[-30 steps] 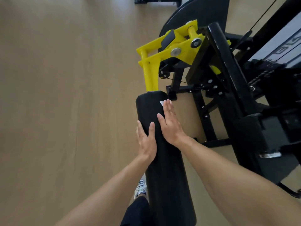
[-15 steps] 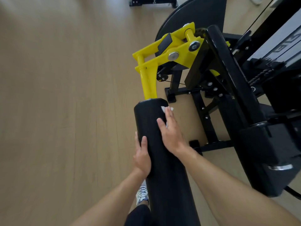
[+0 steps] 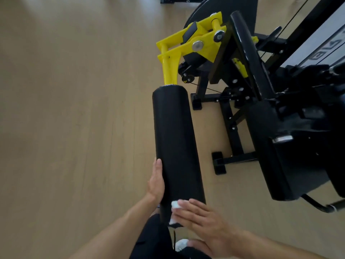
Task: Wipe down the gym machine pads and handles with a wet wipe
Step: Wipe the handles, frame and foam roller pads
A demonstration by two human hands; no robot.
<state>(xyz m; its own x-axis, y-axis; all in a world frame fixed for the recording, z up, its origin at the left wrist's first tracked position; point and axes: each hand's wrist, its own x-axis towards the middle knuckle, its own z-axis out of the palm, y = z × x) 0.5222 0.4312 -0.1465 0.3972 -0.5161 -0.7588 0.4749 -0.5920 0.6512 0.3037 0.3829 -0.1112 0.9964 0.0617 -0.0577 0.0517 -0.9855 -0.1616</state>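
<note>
One pad is under the wipe at this moment: the long black roller pad (image 3: 173, 139) that hangs off the yellow lever arm (image 3: 170, 70) of the gym machine (image 3: 261, 113). Judging by where the hands sit, the pass is at the near end of that roller, the end farthest from the yellow arm, so this cylinder looks close to finished on its upper face; whether its underside is clean cannot be told. The rest of the job seems untouched as far as the picture shows: the upright black bar (image 3: 248, 58) beyond the yellow arm, and the large black seat pad (image 3: 291, 165) to the right of the roller, with no wipe near either.

The wet wipe (image 3: 175, 205) is a small white wad pressed against the near end of the roller, on its right flank, under the right hand (image 3: 199, 219). That hand lies flat, fingers straight and together, pointing left across the roller; its grip is released, the wipe pinned by the fingertips (image 3: 182, 202) rather than clutched. More white shows below the fingers and near the thumb; it may be the wipe or a shoe, I cannot tell.

The left hand (image 3: 155, 182) rests along the roller's left flank, palm against the foam, fingers extended toward the yellow arm, steadying it; nothing is clasped in it. Both forearms come in from the bottom edge. Wooden floor (image 3: 74, 128) lies left of the roller.
</note>
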